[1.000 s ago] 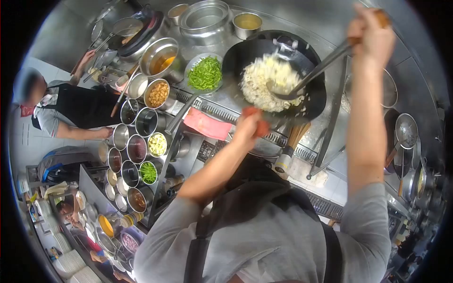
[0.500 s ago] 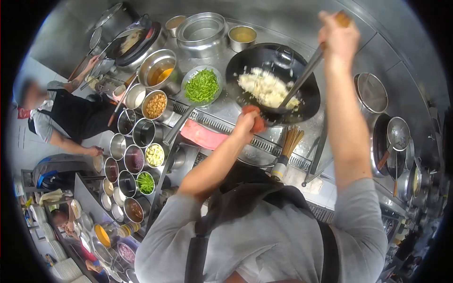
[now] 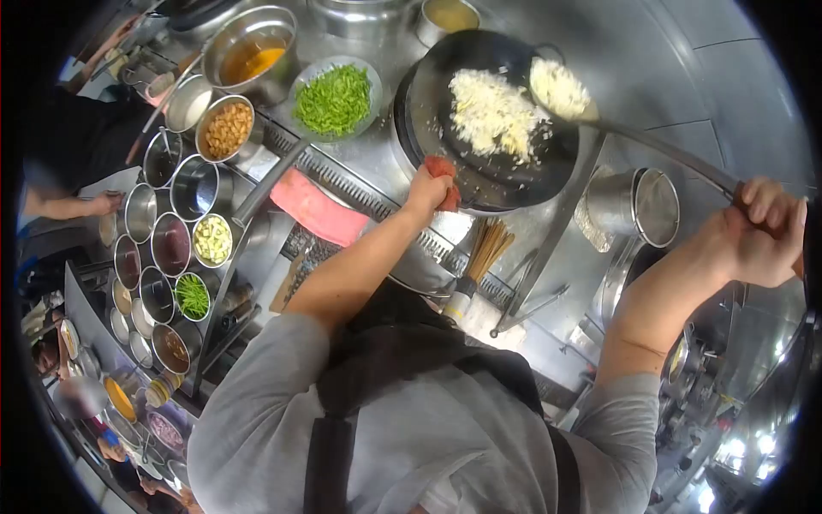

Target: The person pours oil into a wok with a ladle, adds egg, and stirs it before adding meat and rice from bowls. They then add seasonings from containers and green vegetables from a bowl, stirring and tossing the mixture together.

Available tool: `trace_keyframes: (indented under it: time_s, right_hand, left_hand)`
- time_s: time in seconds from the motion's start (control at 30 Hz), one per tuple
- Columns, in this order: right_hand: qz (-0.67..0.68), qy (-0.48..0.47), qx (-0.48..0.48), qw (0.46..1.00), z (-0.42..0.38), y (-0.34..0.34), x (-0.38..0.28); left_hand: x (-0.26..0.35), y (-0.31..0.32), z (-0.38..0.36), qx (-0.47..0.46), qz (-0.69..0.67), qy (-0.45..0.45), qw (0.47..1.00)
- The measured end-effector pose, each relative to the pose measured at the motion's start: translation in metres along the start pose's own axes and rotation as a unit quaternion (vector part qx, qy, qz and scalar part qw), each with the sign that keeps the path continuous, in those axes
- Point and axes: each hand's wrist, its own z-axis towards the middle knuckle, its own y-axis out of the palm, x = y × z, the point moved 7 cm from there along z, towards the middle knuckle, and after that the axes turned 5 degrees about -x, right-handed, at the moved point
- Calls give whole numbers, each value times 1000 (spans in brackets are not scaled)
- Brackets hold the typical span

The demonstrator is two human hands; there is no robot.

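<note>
Because the ladle (image 3: 664, 151) is heaped with white and yellow food and lies over the far right rim of the wok (image 3: 514, 182), we think that spilling is the first danger. If our wrist turns too early, the food may fall outside, on the steel counter (image 3: 368, 167); we cannot tell whether the ladle touches the rim.

Our right hand (image 3: 762, 236) is closed around the handle at its far end, well apart from the ladle's bowl. With so long a handle, a small movement of us can become a large swing, and the steel pot (image 3: 655, 210), beneath this handle toward the counter's right edge, could perhaps be knocked.

Our left hand (image 3: 428, 193) has its fingers pressed together on the red cloth (image 3: 442, 167), at the rim of the wok nearest to us. The wok itself stands near the front edge of the counter, with a loose pile of the same food inside. If the cloth slips or is too thin, we could burn the fingers, or the wok could tilt and lose its food toward us.

To the left of the wok, the bowl (image 3: 374, 81) of chopped greens stands near it, so grains thrown by a hard toss might land there. The bundle of sticks (image 3: 490, 248), just before the wok, could be caught by our forearm.
</note>
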Motion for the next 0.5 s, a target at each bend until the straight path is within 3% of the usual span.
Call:
trace_keyframes:
  time_s: [0.07, 0.13, 0.17, 0.2, 0.23, 0.3, 0.37, 0.5]
  right_hand:
    - [113, 54, -66, 990, -6, 4, 39]
    - [-70, 56, 23, 996, -46, 25, 95]
    - [-112, 118, 81, 983, -73, 28, 146]
    - [53, 153, 11, 987, -78, 45, 169]
    - [33, 177, -16, 984, -73, 51, 181]
    - [3, 203, -32, 979, -56, 57, 183]
    - [-61, 195, -38, 978, -28, 66, 176]
    - [-8, 124, -23, 992, 7, 41, 127]
  left_hand:
    - [-23, -17, 29, 35, 50, 70, 996]
    - [-20, -16, 29, 29, 51, 45, 997]
    - [-19, -15, 27, 20, 53, 36, 998]
    - [-17, -18, 29, 31, 71, 50, 996]
    - [-11, -19, 34, 31, 75, 53, 995]
    - [-14, -16, 25, 3, 79, 7, 997]
    - [-25, -22, 38, -14, 99, 57, 993]
    - [-37, -39, 49, 35, 219, 108, 969]
